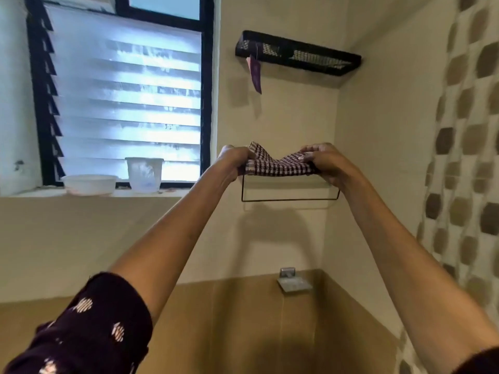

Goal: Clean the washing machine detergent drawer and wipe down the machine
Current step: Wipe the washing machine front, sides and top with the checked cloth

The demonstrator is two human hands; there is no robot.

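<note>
Maroon-and-white check on the cloth (pixel 278 164), cream-over-tan back wall (pixel 283 238).
Dark purple sleeve (pixel 89 327) with white spots; black mesh shelf (pixel 297 54) and black window frame (pixel 206 90); purple tag (pixel 256 74); white tubs (pixel 89 184); brown patches across the pale side wall (pixel 464 157).

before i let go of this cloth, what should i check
1. Left hand grips the checked cloth: ok.
2. Right hand grips its other end: ok.
3. Cloth spread flat: not ok, it sags and bunches in the middle.
4. Cloth resting on the wire rack: cannot tell.
5. Cloth apart from the black mesh shelf above: ok.
</note>
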